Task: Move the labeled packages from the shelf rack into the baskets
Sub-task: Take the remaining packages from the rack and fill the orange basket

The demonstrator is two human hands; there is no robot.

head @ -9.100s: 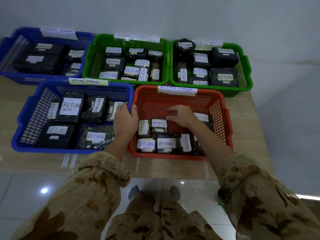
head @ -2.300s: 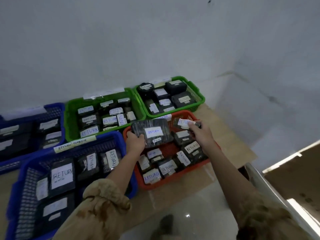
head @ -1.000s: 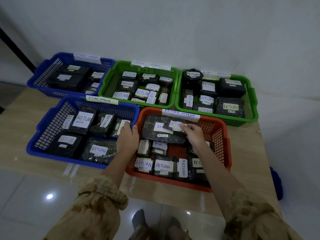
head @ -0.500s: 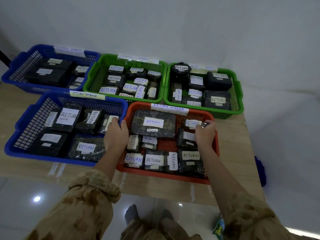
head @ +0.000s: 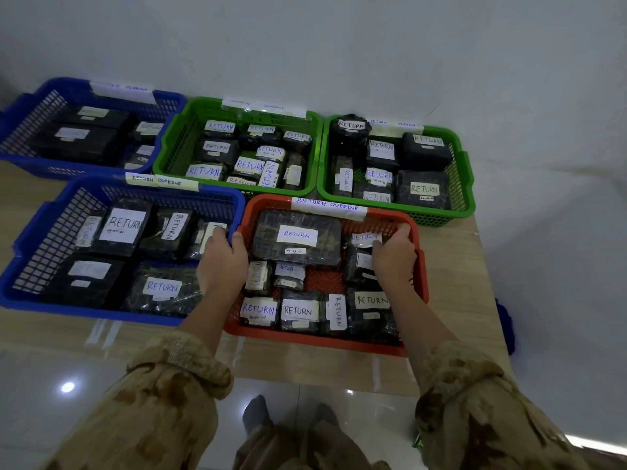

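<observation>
So, wood table [head: 454, 266], white wall [head: 339, 45]; left hand [head: 222, 262] and right hand [head: 393, 261] curl fingers over the red mesh basket [head: 319, 338] sides.

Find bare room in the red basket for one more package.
Red basket: one bare mesh patch mid-floor, between the large package behind and the front row. Green baskets are packed. Bare table lies right of the red basket.
</observation>
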